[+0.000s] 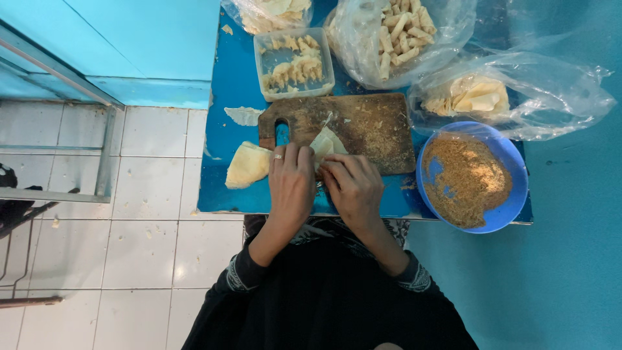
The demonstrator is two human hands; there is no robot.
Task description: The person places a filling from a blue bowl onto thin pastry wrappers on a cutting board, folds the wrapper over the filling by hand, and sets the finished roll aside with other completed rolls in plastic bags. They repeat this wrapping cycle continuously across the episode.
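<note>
I see my left hand (291,181) and right hand (353,188) side by side at the near edge of the wooden cutting board (343,133), both grips curled onto a pale pastry sheet (326,144); how tightly, I cannot tell. A blue bowl of crumbs (512,207) sits right.

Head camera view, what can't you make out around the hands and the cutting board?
- Head view: the part of the pale wrapper under the left hand and right hand is hidden.
- Whether filling lies on it: covered by fingers.
- Bag of rolls: cut off by the top edge.
</note>
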